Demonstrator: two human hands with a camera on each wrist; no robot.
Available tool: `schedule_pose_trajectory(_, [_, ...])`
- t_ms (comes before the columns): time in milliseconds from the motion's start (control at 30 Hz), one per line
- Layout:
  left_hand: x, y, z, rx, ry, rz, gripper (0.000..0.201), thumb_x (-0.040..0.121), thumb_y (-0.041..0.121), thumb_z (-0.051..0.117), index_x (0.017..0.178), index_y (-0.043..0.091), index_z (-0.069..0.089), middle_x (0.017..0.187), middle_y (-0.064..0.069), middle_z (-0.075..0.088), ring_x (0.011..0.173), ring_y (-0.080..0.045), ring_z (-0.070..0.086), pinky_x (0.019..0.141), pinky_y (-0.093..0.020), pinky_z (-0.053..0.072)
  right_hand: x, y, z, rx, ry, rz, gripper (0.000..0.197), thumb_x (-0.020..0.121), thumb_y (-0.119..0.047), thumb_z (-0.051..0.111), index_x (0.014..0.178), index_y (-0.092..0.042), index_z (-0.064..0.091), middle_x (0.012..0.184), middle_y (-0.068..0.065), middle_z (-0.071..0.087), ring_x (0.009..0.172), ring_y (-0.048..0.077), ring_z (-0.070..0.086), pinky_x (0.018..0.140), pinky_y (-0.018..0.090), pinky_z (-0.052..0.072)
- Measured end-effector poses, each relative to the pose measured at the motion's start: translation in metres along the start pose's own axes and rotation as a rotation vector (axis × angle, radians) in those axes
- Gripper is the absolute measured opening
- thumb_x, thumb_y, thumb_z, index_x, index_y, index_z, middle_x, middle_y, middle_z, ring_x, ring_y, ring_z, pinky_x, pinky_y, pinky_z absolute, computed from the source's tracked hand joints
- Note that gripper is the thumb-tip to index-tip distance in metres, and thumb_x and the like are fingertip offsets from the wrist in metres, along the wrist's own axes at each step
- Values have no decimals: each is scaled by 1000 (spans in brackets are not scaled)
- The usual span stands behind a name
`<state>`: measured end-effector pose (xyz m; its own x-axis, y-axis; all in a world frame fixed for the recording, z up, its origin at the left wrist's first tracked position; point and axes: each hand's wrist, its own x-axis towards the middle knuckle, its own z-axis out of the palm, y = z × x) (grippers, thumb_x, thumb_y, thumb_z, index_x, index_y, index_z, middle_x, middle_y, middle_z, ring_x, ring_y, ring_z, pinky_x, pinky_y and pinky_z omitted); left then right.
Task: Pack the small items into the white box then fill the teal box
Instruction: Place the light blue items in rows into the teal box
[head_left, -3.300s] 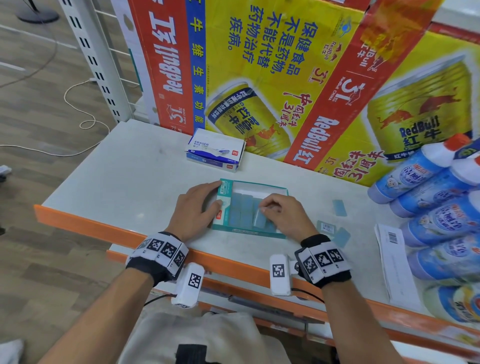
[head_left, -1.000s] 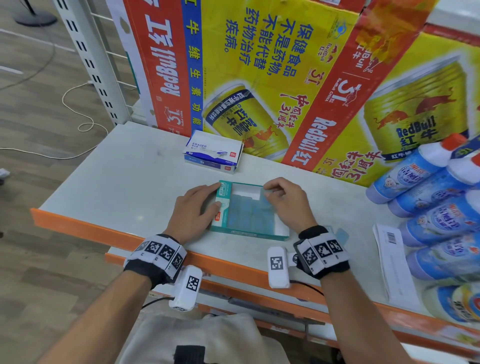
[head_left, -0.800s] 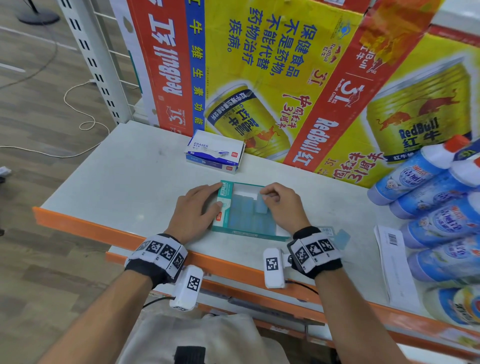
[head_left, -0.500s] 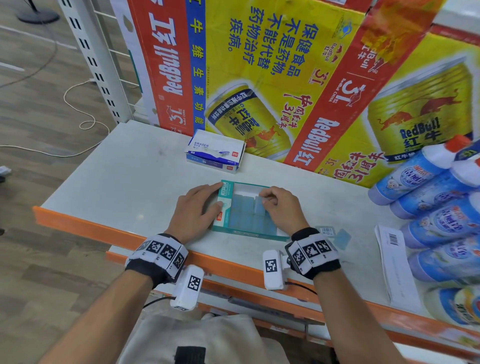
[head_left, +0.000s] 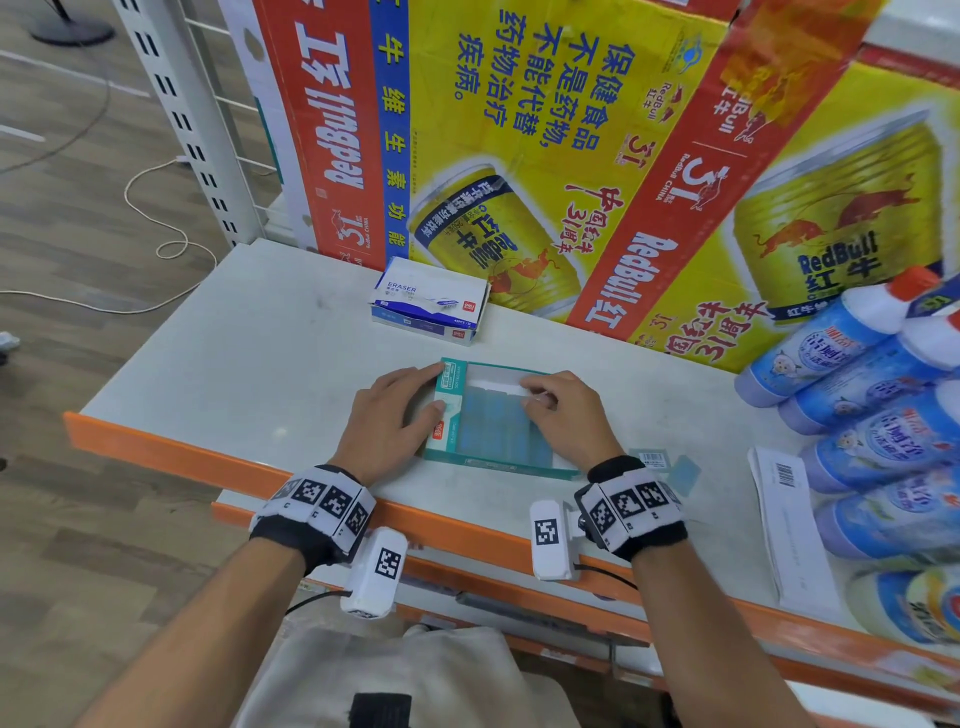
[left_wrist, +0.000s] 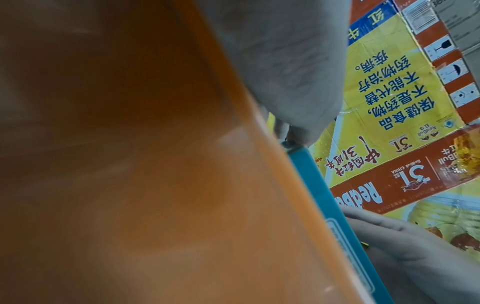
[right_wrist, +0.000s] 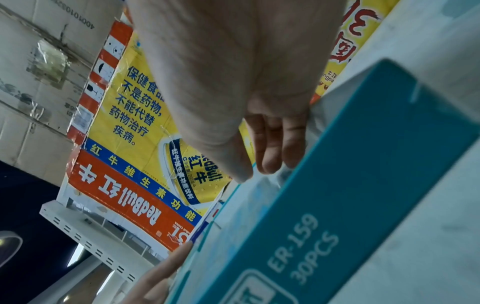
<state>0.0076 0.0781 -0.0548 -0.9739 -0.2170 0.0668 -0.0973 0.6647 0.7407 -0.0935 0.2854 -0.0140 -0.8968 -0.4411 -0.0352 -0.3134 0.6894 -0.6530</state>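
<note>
The open teal box (head_left: 498, 464) lies flat near the table's front edge, with several blue erasers (head_left: 491, 428) in rows inside. My left hand (head_left: 402, 415) holds its left end, index finger on the far corner and thumb on the printed flap. My right hand (head_left: 545, 402) is over the far right corner, fingertips curled on a blue eraser at the top row. In the right wrist view the fingers (right_wrist: 270, 148) point down into the teal box (right_wrist: 363, 164). Its edge (left_wrist: 324, 195) also shows in the left wrist view. The white eraser box (head_left: 428, 304) stands behind.
Two loose blue erasers (head_left: 684, 474) lie right of my right wrist. Blue cleaner bottles (head_left: 857, 415) and a paper slip (head_left: 789, 525) fill the right side. Red Bull cartons (head_left: 571, 156) wall the back. The table's orange front edge (head_left: 197, 460) runs below.
My right hand carried a blue eraser from the box's near middle to its far right corner and lowered it among the rows. The left hand stayed on the box's left end.
</note>
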Motion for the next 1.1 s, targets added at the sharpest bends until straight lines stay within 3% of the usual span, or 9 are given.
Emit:
schedule_pose_trajectory(200, [-1,0,0,8,2,5,55,87,46,38,140,32,39,139,8,49,127,-12,41,105,-41,32,-9,10,-25,47,215,-22,15,87,-5,57,90,-12,71,93,3,63,72,6,53,69,-2,36])
schedule_pose_trajectory(300, [0,-1,0,20,7,18,56,87,45,38,141,31,37,138,8,49,127,-12,42,102,-38,32,-18,27,-39,-15,234,43,16,88,-5,56,91,-11,70,95,5,65,76,10,53,68,6,34])
schedule_pose_trajectory(433, [0,-2,0,35,3,11,56,88,46,37,141,31,38,137,6,50,127,-13,41,102,-39,32,-36,55,-58,-88,253,225,26,83,1,54,102,-9,69,107,13,62,96,24,58,85,18,38])
schedule_pose_trajectory(500, [0,-2,1,32,1,11,55,88,47,37,140,30,40,137,5,50,127,-13,41,101,-38,32,-46,67,-68,-142,200,333,36,79,1,55,109,-14,66,116,14,57,111,33,51,99,33,39])
schedule_pose_trajectory(567, [0,-1,1,31,4,16,55,88,47,37,140,30,40,137,5,50,126,-13,42,101,-38,33,-55,73,-76,-180,106,396,43,77,-1,57,114,-22,64,123,10,52,121,32,42,105,39,33])
schedule_pose_trajectory(667, [0,-1,1,37,4,15,56,87,46,37,141,29,40,137,5,50,126,-13,41,101,-39,34,-61,74,-76,-268,-15,392,38,77,-7,62,110,-27,65,121,6,52,120,30,42,103,43,34])
schedule_pose_trajectory(867, [-1,0,1,33,9,13,56,87,46,36,140,29,41,136,4,51,127,-14,41,103,-40,32,-55,68,-68,-289,11,373,12,80,-26,68,91,-23,63,97,-1,56,98,23,55,91,41,37])
schedule_pose_trajectory(967, [0,0,1,33,18,16,55,87,46,36,139,30,42,136,4,51,128,-14,40,103,-37,29,-51,67,-68,-271,57,328,19,91,-24,55,105,-18,64,104,5,63,102,27,57,95,41,41])
schedule_pose_trajectory(1100, [1,-2,1,38,22,17,54,87,46,37,139,31,42,136,4,51,127,-13,41,103,-35,29,-47,65,-68,-200,118,212,29,94,-6,43,112,-6,66,118,12,66,111,29,58,94,29,40])
